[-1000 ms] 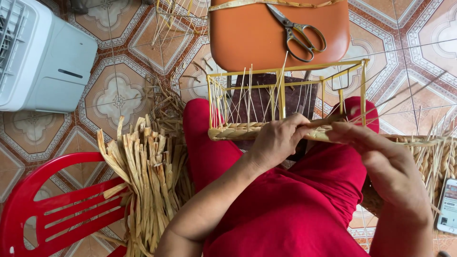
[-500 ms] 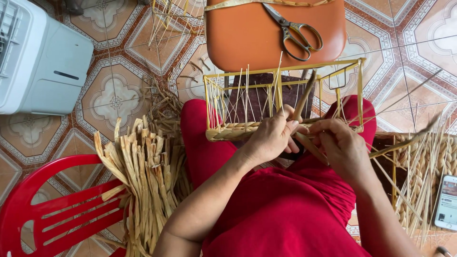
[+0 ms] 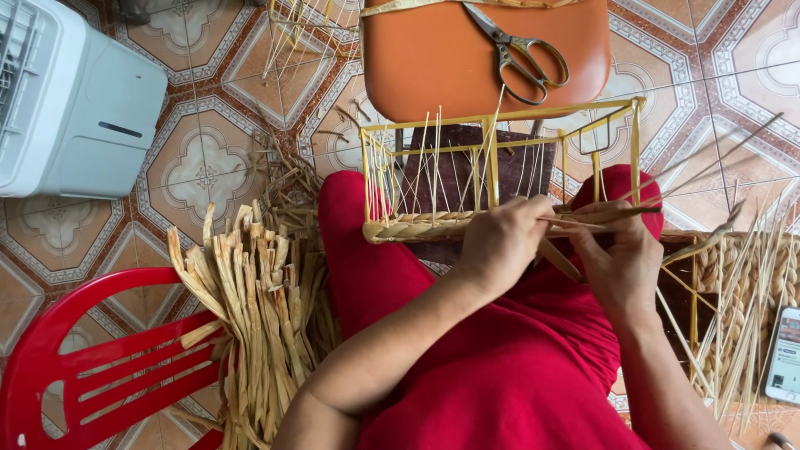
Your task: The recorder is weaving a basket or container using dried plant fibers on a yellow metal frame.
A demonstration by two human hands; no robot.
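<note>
A yellow wire basket frame (image 3: pixel 492 150) rests on my lap, on red trousers. A braided row of straw (image 3: pixel 417 227) runs along its near bottom edge, and thin straw stakes stand up inside it. My left hand (image 3: pixel 500 243) grips the braided edge at the middle of the frame. My right hand (image 3: pixel 621 262) pinches long dried straw strands (image 3: pixel 608 217) that stretch off to the right, close to my left hand.
An orange stool (image 3: pixel 467 58) with scissors (image 3: pixel 521 54) on it stands beyond the frame. A bundle of dried straw (image 3: pixel 258 308) leans on a red plastic chair (image 3: pixel 92 367) at the left. A white appliance (image 3: pixel 67 100) is upper left. A woven basket (image 3: pixel 742 300) and a phone (image 3: pixel 785 354) lie at the right.
My right hand has drawn in from the right towards my left hand and now sits lower, pulling the straw strands along the frame's near edge. The left hand stays on the braid.
</note>
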